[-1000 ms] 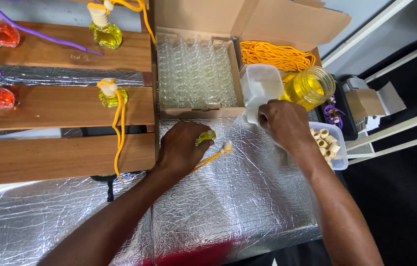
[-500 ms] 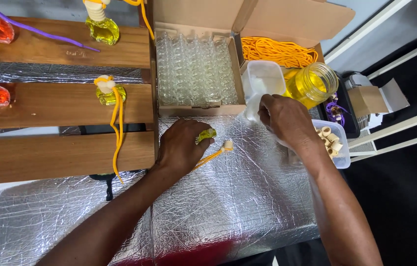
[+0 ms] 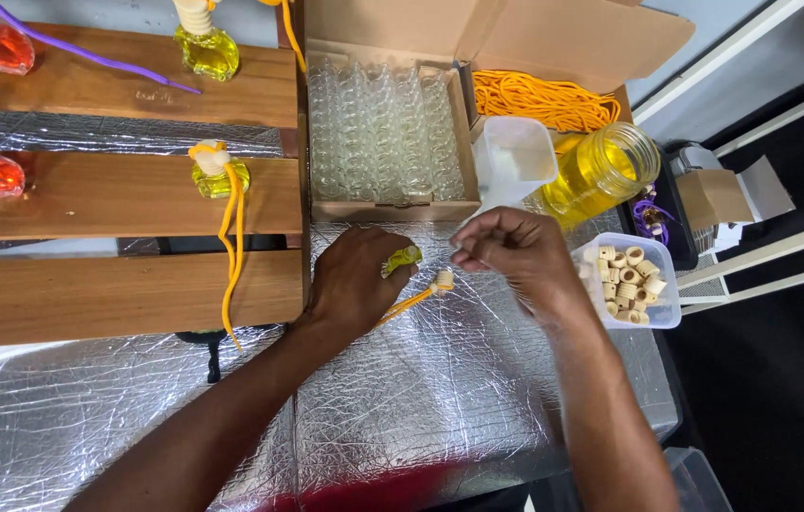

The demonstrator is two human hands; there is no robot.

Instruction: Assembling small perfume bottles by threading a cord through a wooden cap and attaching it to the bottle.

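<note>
Fingers of my left hand (image 3: 350, 284) wrap tight around a little yellow bottle (image 3: 402, 259), low over the shiny foil table (image 3: 440, 398). A wooden cap (image 3: 443, 280) on a yellow string (image 3: 402, 306) lies just beside it. My right hand (image 3: 516, 256) is close by, fingertips pinched together; I cannot tell if they hold anything.

Both arms reach up over the silver table (image 3: 402, 408). The left hand (image 3: 352, 284) lies knuckles up, its fingers curled shut. The right hand (image 3: 516, 251) is close beside it, a bit higher, with its fingertips pinched together.
</note>
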